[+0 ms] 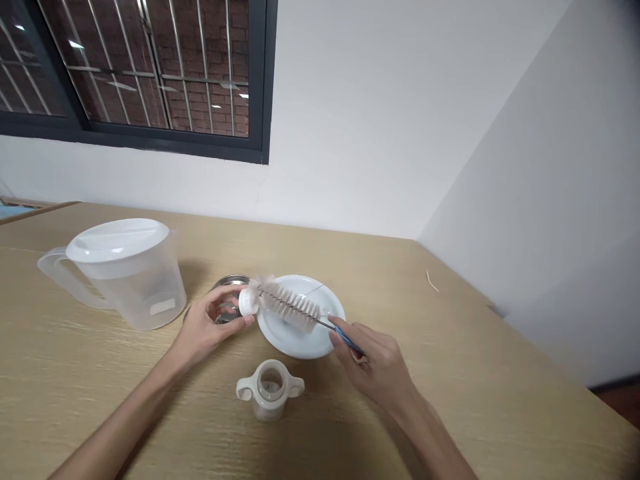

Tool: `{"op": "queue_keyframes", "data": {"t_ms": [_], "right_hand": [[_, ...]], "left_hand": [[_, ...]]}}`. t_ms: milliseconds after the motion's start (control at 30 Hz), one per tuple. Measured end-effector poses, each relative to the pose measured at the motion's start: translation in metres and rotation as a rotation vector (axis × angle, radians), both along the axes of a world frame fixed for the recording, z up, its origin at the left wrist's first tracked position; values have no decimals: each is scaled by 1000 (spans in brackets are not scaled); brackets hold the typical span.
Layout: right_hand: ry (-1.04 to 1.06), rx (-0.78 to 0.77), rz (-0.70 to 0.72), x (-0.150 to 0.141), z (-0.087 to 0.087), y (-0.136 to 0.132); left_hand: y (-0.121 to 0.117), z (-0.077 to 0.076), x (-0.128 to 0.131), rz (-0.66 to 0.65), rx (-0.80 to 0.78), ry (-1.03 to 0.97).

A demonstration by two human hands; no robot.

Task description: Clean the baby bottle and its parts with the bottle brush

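My left hand point(207, 321) pinches a small white bottle cap point(248, 302) between thumb and fingers, above the table. In my right hand point(373, 360) is a bottle brush point(293, 307) with a blue handle and white bristles. Its bristly tip meets the open side of the cap; how far it reaches inside I cannot tell. Beneath the brush sits a white plate point(300, 347). A clear baby bottle point(270, 393) with two white side handles stands uncapped in front of the plate. Partly behind my left hand is a shiny metal bowl point(233, 280).
At the left stands a translucent plastic pitcher point(145, 287) with a white lid, its handle pointing left. A thin pale strand point(432, 281) lies on the wooden table point(450, 373) at the right. The white wall point(345, 133) and a barred window point(165, 67) border the back.
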State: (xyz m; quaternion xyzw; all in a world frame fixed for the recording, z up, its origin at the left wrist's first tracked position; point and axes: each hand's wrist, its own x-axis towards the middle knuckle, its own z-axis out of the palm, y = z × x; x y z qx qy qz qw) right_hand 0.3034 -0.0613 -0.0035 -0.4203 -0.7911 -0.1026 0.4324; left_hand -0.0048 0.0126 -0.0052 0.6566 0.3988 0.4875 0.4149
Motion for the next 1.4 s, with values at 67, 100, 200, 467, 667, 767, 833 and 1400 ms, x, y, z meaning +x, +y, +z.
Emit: {"op": "queue_keyframes", "data": {"t_ms": [67,100,200,467,667,767,833,1400], "right_hand": [[-22,-2,-55,0,-2,1],[-28,1,-86,1,-2,2],[-6,13,-119,3,-3,3],[1,-18,-33,-3,-3,-1],[10,23,-101,0,-2,2],[40,47,-43,-4,2,-1],[21,45,-14,-7,2,-2],[-36,31,-69,-4,1,0]], "left_hand": [[0,1,0,-9,-14,-29],[0,1,1,-14,-24,-48],[1,2,1,-22,-44,-90],[-1,4,2,-65,-50,-119],[-2,6,2,-87,-63,-169],[-1,4,1,-83,-32,-177],[0,2,0,-83,-21,-185],[2,-2,2,-51,-28,-187]]}}
